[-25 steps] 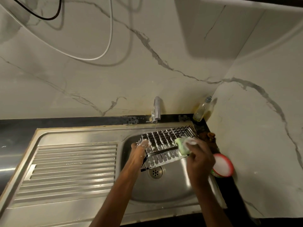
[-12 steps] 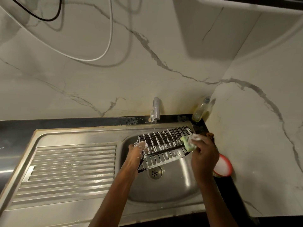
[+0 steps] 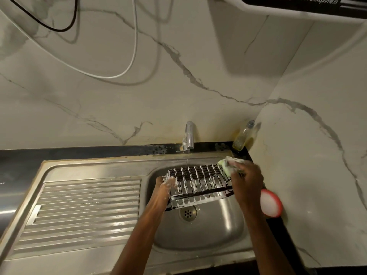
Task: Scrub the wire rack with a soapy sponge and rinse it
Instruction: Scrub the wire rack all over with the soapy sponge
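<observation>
We are looking down at a steel sink (image 3: 200, 241), where a wire rack (image 3: 198, 183) streaked with white suds is being held tilted above the drain (image 3: 187, 213). The left hand (image 3: 167, 185) is gripping the rack's left edge, fingers curled around the wire. The right hand (image 3: 246, 181) is clutching a foamy green sponge (image 3: 225, 165) and pressing it to the rack's far right corner. A thin stream is falling from the tap (image 3: 189, 135) onto the rack. A bottle (image 3: 243, 135) is standing in the corner; a red-rimmed soap tub (image 3: 271, 203) is sitting beside the right wrist.
</observation>
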Demonstrator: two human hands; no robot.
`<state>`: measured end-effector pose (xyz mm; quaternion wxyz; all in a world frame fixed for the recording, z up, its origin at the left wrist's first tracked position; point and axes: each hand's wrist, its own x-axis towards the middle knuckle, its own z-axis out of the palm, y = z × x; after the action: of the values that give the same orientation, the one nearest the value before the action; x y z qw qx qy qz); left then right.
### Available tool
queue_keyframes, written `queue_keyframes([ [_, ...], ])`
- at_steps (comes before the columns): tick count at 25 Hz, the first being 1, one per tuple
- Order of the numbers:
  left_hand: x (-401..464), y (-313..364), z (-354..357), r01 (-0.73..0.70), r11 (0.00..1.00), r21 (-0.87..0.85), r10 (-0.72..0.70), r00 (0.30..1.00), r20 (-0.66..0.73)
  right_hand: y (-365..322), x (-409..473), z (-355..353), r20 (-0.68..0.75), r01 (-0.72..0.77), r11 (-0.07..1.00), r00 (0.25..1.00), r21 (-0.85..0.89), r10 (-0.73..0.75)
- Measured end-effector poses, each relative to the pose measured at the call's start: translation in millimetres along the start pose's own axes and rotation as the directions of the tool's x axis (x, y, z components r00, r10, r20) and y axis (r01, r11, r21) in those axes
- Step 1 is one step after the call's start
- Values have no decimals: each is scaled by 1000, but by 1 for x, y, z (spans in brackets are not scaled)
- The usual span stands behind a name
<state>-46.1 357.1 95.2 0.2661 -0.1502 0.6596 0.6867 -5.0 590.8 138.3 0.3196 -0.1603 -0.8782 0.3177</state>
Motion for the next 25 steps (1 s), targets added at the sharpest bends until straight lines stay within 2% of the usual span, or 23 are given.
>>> queue_keyframes([
  [2,0,1,2,-46,999,14,46,999,1,-13,-8,6,-17,22,1000,1000,1,-22],
  [6,-4,6,9,-67,998,19,67,997,32,-66,-60,30,43,268,963,962,41,-269],
  [7,-5,5,8,-58,998,23,57,998,39,-66,-58,28,36,277,958,959,73,-280],
  [9,-8,1,3,-68,998,9,67,996,53,-39,-36,20,-43,128,987,991,97,-124],
  [11,-9,-5,-4,-76,997,2,76,996,54,-5,-5,7,-99,-77,996,992,-40,72],
  [13,-9,-8,-6,-86,996,7,85,995,45,3,3,4,-123,-189,962,978,-199,167],
  [14,-8,-8,-5,-106,994,21,105,993,47,-12,-5,11,-115,-163,956,984,-244,138],
  [16,-6,-8,4,-136,989,60,133,990,55,-57,-38,31,-30,52,963,998,-264,-62],
  [18,-9,-6,13,-178,981,72,175,984,43,-93,-73,48,69,311,935,950,-173,-303],
  [19,-10,-4,14,-194,979,67,191,981,39,-100,-78,52,91,354,929,934,-109,-346],
  [20,-9,-4,13,-195,979,63,192,980,42,-96,-71,51,105,321,946,943,-40,-315],
  [22,-10,-5,7,-197,979,54,194,979,63,-67,-47,42,67,126,992,990,5,-126],
  [25,-9,-11,-4,-183,982,43,181,982,56,-1,-6,17,-66,-120,978,992,-169,110],
])
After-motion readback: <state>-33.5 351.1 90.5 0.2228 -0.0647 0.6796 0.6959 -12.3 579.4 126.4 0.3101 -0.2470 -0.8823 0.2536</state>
